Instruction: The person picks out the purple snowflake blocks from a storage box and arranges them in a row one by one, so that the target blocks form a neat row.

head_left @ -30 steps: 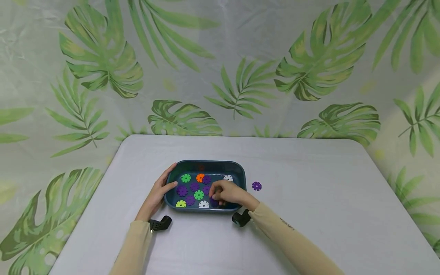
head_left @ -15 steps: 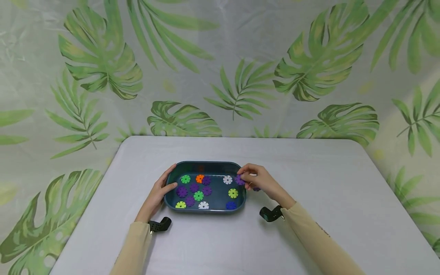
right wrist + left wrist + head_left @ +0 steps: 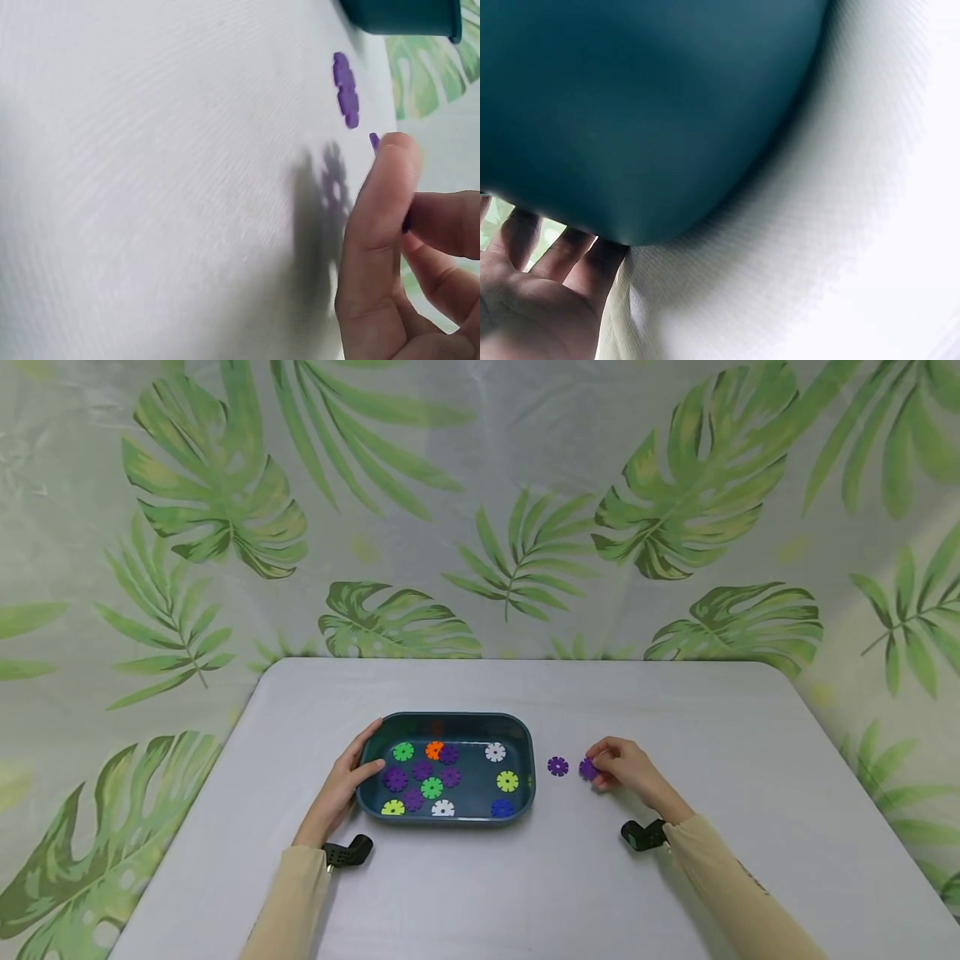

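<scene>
Just right of a dark teal tray [image 3: 474, 781], my right hand [image 3: 628, 770] pinches a purple snowflake-shaped plastic disc [image 3: 587, 769] between thumb and fingers. Its shadow falls on the white cloth in the right wrist view, where the fingers hide most of the disc [image 3: 374, 141]. A second purple disc [image 3: 557, 766] lies flat between the tray and that hand. My left hand [image 3: 341, 789] holds the tray's left end, thumb over the rim and fingers along the outer wall. From the left wrist, the fingers [image 3: 562, 255] show against the tray's outside [image 3: 630, 112].
Inside the tray lie several more discs: purple, green [image 3: 432, 787], white [image 3: 495, 752], yellow [image 3: 507, 781], blue [image 3: 502, 808] and orange [image 3: 434, 750]. A white cloth [image 3: 697, 718] covers the table. Behind it hangs a leaf-print curtain [image 3: 525, 460].
My right hand has come up out of the tray with a purple disc and moved right, past the disc lying on the cloth. The left hand stays on the tray.
</scene>
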The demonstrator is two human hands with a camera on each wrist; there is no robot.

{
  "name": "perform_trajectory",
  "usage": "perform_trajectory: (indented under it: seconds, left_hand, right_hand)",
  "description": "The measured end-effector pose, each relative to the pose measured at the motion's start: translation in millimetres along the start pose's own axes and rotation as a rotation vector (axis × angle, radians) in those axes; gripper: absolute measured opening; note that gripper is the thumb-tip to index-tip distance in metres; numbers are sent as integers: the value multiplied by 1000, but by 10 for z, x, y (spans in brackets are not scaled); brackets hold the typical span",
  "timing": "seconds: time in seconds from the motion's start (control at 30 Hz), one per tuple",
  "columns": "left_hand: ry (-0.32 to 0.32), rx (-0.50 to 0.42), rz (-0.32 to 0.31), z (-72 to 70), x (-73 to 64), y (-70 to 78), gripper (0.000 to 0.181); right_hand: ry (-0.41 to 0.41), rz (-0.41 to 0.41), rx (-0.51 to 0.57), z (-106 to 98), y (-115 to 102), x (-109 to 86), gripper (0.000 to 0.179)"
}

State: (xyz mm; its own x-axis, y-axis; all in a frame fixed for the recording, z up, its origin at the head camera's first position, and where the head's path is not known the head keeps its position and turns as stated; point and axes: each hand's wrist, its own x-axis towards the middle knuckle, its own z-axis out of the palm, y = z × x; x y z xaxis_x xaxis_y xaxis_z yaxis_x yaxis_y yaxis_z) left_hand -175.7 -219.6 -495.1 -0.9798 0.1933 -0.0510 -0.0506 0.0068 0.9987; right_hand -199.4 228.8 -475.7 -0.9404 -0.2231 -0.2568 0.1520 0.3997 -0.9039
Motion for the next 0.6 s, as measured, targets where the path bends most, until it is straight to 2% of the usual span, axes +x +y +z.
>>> perform_trajectory:
  seconds: [0.17,0.3,0.43,0.6]
  left_hand:
    - [8,8,7,7,-2,2,62]
    - [22,23,11,14,-7,11,61]
    - [23,22,14,10,-11,14,61]
    - [23,21,20,15,-3,10,62]
  right_hand:
    - [21,1,-88,3,44,16,20]
    - [69,-12,-146,15,-14,9,20]
    - [75,-80,-33,92,-196,0,23]
    - [-30,-175,138,364,-521,31,30]
